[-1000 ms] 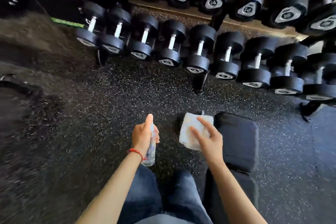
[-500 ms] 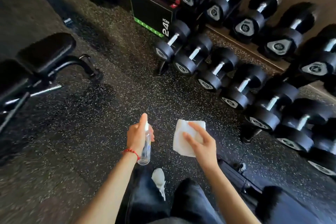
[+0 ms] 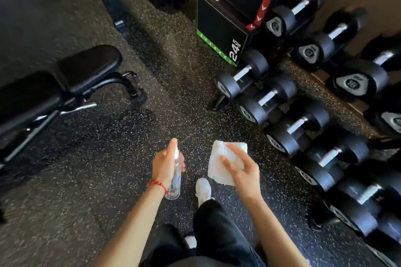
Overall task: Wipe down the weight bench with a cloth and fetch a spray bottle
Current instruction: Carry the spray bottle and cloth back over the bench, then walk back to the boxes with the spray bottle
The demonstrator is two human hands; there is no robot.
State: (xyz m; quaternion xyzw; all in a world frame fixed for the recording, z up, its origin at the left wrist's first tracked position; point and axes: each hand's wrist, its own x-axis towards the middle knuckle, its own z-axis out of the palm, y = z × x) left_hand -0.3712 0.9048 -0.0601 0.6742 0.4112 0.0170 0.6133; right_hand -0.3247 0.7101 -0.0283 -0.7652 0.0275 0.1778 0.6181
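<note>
Speckled rubber gym floor [image 3: 108,180], dumbbell rack [image 3: 303,115] at right. My left grip [image 3: 165,165] clasps the spray bottle [image 3: 175,182], forefinger on its nozzle; my right grip [image 3: 243,171] pinches the folded cloth [image 3: 219,165]. Fetching looks complete. Next: approach the weight bench [image 3: 65,84], well apart at left, spray, wipe.
</note>
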